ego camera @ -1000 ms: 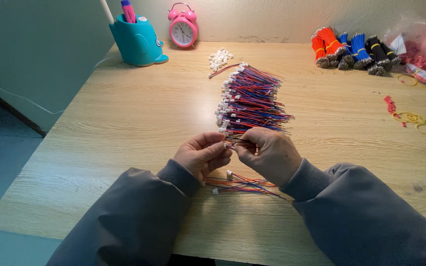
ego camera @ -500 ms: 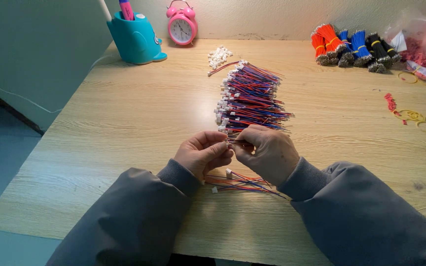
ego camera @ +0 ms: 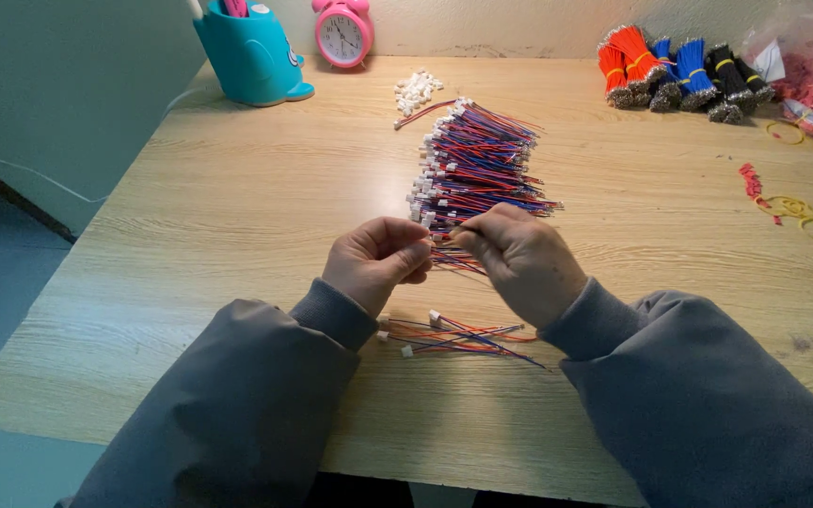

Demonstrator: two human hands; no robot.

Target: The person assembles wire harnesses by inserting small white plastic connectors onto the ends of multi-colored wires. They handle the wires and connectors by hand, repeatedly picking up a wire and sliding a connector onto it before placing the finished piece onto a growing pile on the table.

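Left hand: our fingers pinch a small white plastic connector, steadying it mid-frame.
Right hand: fingers closed on thin red-and-blue wires, feeding them in.
Pile of finished red-and-blue leads: just above, within reach.

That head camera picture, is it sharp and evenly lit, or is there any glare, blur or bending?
Head view: soft, even light on the pale wooden table, with only faint shadows under the left hand and right hand; no strong glare; the stacked pile of red and blue wires with white plugs is sharp; the table's edges splay outward like a wide-angle lens; the pink round alarm clock is cropped at the top.
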